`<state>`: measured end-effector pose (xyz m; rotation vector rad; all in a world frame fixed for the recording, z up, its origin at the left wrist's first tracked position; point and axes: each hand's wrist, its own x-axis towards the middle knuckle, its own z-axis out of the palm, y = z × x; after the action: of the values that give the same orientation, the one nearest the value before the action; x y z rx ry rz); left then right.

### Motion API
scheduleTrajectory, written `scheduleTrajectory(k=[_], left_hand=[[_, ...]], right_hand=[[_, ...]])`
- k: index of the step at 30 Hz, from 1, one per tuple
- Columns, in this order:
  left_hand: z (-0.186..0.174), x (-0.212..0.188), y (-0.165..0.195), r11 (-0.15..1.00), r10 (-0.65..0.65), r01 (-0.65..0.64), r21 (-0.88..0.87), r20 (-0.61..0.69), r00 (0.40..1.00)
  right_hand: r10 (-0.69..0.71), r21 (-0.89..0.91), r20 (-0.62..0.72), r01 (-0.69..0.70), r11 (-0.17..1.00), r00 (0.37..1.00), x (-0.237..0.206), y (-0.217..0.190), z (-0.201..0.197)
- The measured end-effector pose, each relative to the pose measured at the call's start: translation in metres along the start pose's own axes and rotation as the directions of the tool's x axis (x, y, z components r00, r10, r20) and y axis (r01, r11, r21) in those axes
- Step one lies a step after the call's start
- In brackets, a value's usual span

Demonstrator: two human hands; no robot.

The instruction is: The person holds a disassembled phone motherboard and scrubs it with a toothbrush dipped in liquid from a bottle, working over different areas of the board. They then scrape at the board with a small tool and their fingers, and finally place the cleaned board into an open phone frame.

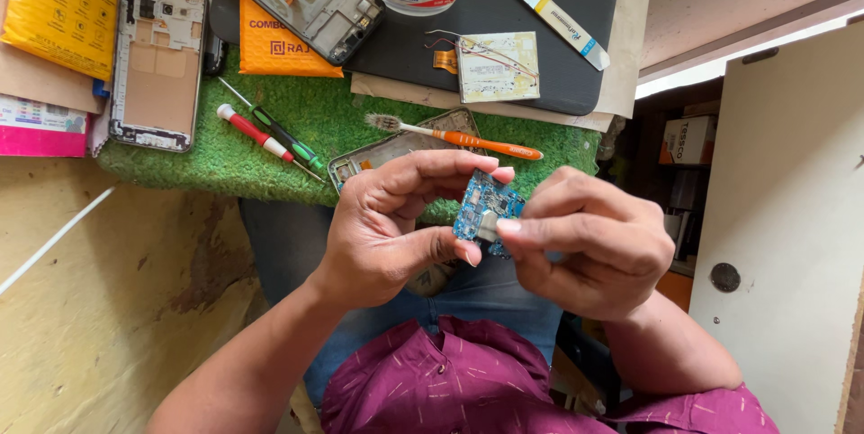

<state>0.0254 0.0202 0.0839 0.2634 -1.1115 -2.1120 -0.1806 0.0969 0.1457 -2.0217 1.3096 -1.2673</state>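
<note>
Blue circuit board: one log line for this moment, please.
left hand: holds small blue circuit board | right hand: pinches board | orange-handled toothbrush: on green mat

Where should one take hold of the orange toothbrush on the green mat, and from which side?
Probably by the orange handle of the toothbrush, pinched across its width from above. It lies flat on the green mat with its bristle head towards the screwdrivers, and the handle's right end is free. Both hands, left hand and right hand, hold a blue circuit board.
</note>
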Motion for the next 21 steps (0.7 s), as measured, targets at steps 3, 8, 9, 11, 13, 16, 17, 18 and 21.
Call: scheduleTrajectory(k=[3, 8, 9, 11, 13, 16, 17, 18, 21], left_hand=[[0.0001, 0.0002, 0.0000, 1.000, 0.011, -0.011, 0.011, 0.006, 1.000], [-0.0003, -0.0010, 0.0005, 1.000, -0.018, 0.018, -0.006, 0.002, 1.000], [-0.0001, -0.0005, 0.0002, 0.999, -0.032, 0.032, -0.026, -0.008, 0.999], [-0.0004, -0.0002, -0.0001, 0.996, -0.062, 0.060, -0.068, -0.023, 0.998], [-0.0004, -0.0006, 0.0000, 1.000, 0.000, 0.000, -0.012, 0.002, 1.000], [-0.0005, -0.0016, 0.0005, 1.000, 0.023, -0.023, 0.013, 0.015, 1.000], [-0.0001, -0.0012, 0.0001, 1.000, 0.018, -0.018, 0.011, 0.015, 1.000], [-0.0001, -0.0011, -0.0001, 1.000, 0.006, -0.006, 0.002, 0.007, 1.000], [-0.0003, -0.0004, -0.0006, 1.000, -0.004, 0.004, -0.004, 0.002, 1.000]], right_hand=[[0.010, -0.039, 0.014, -0.009, 0.999, 1.000, 0.0004, 0.0001, -0.0001], [0.037, -0.025, -0.026, -0.037, 0.999, 0.999, 0.0013, 0.0016, 0.0007], [0.023, -0.009, -0.003, -0.023, 1.000, 1.000, 0.0010, 0.0014, 0.0001], [-0.006, -0.012, 0.026, 0.007, 1.000, 1.000, 0.0006, 0.0012, 0.0007], [0.014, -0.023, 0.008, -0.013, 1.000, 1.000, 0.0005, 0.0012, 0.0010], [0.067, -0.021, -0.043, -0.068, 0.997, 0.997, 0.0011, 0.0014, 0.0007], [0.059, -0.003, -0.030, -0.059, 0.998, 0.998, 0.0010, 0.0013, -0.0005], [0.053, 0.015, -0.015, -0.053, 0.998, 0.998, 0.0010, 0.0009, -0.0008], [-0.023, 0.046, 0.061, 0.021, 0.999, 0.998, 0.0005, 0.0016, 0.0003]])
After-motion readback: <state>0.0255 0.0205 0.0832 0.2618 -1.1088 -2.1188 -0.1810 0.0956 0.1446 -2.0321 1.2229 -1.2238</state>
